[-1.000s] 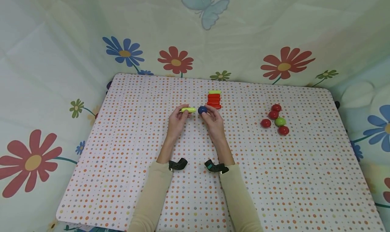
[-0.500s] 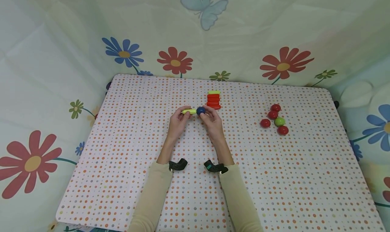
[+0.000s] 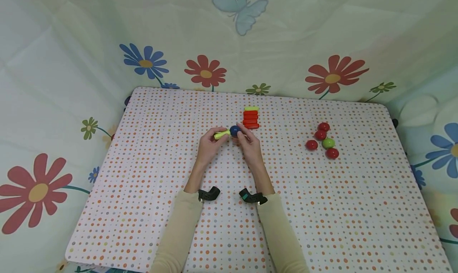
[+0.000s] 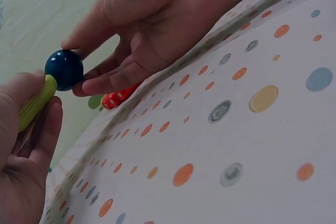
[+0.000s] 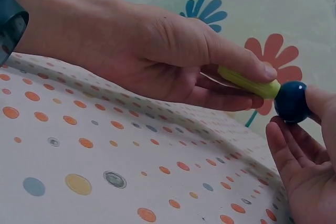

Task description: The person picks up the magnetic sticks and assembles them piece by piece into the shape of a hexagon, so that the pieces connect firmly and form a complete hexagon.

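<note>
My left hand [image 3: 208, 147] pinches a yellow-green plastic handle [image 5: 247, 82] between thumb and fingers. A shiny dark blue ball [image 5: 292, 102] is held by the thumb and fingertips of my right hand [image 3: 251, 147]. The handle's end touches the ball, as both wrist views show; whether the two are fixed together I cannot tell. Both hands are above the table's middle. Just beyond the right hand lie several red handles [image 3: 251, 117] in a stack-like row, with another yellow-green handle [image 3: 251, 109] at its far end.
On the dotted table [image 3: 143, 225], to the right, lie several red balls [image 3: 323, 126] and a green ball [image 3: 328, 143], close together. A flower-patterned curtain [image 3: 286, 42] hangs behind the table's back edge and at its sides.
The handle and the ball, apart one second ago, have come together end to end. The handle now slants, its left end lower. The things on the table have not moved.
</note>
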